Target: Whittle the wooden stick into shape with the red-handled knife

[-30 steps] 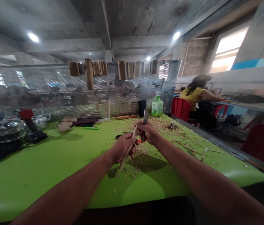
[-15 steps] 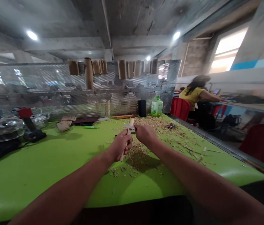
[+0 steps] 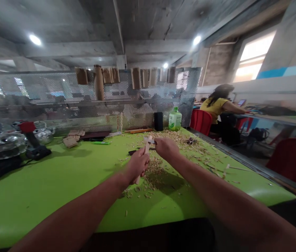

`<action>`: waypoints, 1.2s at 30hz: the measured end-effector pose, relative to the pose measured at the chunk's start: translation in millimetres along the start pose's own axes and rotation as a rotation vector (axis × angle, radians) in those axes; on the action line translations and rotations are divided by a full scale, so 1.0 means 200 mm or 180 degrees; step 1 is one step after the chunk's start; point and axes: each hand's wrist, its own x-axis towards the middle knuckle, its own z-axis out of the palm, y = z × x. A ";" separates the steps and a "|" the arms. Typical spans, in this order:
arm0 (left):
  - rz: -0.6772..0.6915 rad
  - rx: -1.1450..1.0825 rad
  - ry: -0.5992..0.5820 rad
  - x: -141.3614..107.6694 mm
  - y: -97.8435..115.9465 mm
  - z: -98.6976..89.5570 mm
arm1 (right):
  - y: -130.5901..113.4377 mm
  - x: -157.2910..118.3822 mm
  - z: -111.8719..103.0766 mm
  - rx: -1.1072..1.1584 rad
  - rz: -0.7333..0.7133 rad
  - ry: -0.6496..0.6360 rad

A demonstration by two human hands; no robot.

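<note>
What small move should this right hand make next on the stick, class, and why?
Probably one short, light cut: the right hand holds the knife at the top of the stick, the left hand grips the stick just below, and shavings lie beneath.

The surface (image 3: 45, 189) is smooth, glossy green, with a soft sheen near its edge. The stick (image 3: 146, 148) is pale, matt, bare wood, and the shavings (image 3: 151, 178) scattered about are the same wood, rough and splintery. The knife (image 3: 150, 140) shows a thin, bright metal blade. The bottle (image 3: 175, 119) is shiny plastic, the chair (image 3: 200, 121) glossy red plastic, and the screen (image 3: 58, 91) perforated grey metal. Overhead, the ceiling (image 3: 66, 21) is rough, bare concrete.
</note>
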 end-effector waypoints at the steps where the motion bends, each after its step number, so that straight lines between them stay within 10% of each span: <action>1: 0.0005 -0.0003 0.0012 0.00 0.00 0.00 | -0.01 -0.01 0.00 -0.0003 -0.0074 -0.0036; 20: -0.0101 0.0260 0.0075 -0.02 0.06 -0.01 | -0.01 0.05 0.05 0.0049 -0.0181 0.0183; 25: 0.0071 0.0326 -0.0509 -0.09 0.00 0.05 | 0.30 0.13 0.03 0.0246 0.1480 -0.0098; 28: 0.0069 0.0171 -0.0574 -0.08 -0.01 0.05 | 0.40 0.14 0.02 0.0314 0.1637 0.0015; 36: 0.0039 -0.0315 -0.0141 0.01 0.00 -0.03 | 0.06 0.09 0.04 0.0639 0.0742 0.0332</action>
